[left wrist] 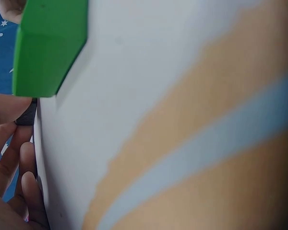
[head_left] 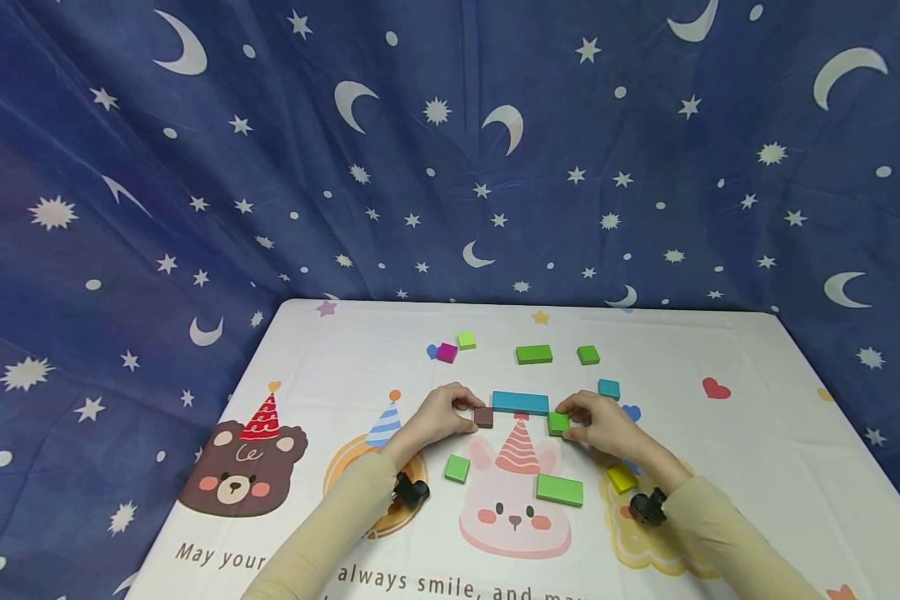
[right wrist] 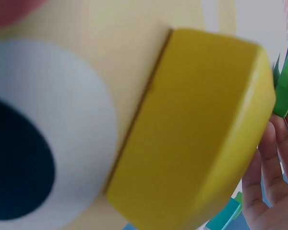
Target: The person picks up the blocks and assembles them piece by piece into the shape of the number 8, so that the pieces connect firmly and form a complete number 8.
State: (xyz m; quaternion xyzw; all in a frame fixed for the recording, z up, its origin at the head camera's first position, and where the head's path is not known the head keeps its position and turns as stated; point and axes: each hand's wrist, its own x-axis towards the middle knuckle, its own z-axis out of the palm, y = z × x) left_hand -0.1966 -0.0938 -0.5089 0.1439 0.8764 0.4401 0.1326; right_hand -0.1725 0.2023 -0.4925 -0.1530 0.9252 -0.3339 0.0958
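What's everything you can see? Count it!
Curtain: one, dark blue, behind
Tablecloth: one, printed white, below
Long blue block: one, blue, centre
Long green blocks: two, green, back, front
Small green blocks: three, green, back, middle, front
Lime block: one, lime, back left
Purple block: one, purple, back left
Small blue block: one, blue, right
Yellow block: one, yellow, right
Brown block: one, brown, centre
Wrist gadgets: two, black, wrists
Sleeves: two, cream, front
Left hand: one, holding brown block
Right hand: one, holding green block

Left sleeve (head_left: 330, 527) plain pale beige, fairly close-fitting, ending near wrist; right sleeve (head_left: 731, 533) matching. Left camera (head_left: 411, 492) small, black, knobbly; right camera (head_left: 648, 506) alike. Left hand (head_left: 442, 415), right hand (head_left: 602, 421) bare.
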